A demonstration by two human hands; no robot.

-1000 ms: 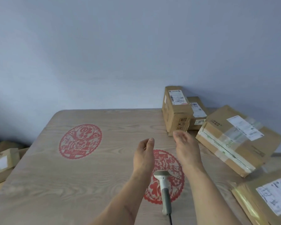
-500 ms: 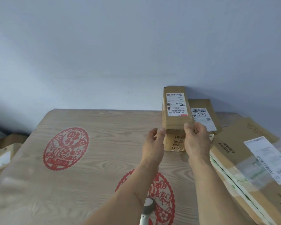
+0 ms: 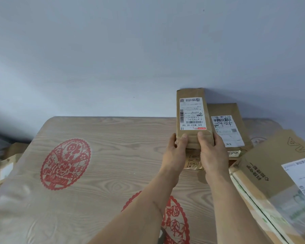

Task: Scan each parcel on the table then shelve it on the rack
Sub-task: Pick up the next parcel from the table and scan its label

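1. Tall cardboard parcel (image 3: 192,118), white label facing up, sitting at the surface's (image 3: 113,155) far right; left hand (image 3: 177,152) and right hand (image 3: 210,152) are gripping its near end, thumbs on top.
2. Flatter parcel (image 3: 226,127) lying just beside it on the right.
3. Large taped box (image 3: 275,182) crowding the right edge.
4. Red paper-cut motif (image 3: 65,163) decorating the wood-grain top.

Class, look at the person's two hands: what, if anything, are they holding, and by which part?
Both hands grip the tall cardboard parcel at its near end: left hand on the left corner, right hand on the right, thumbs on top.
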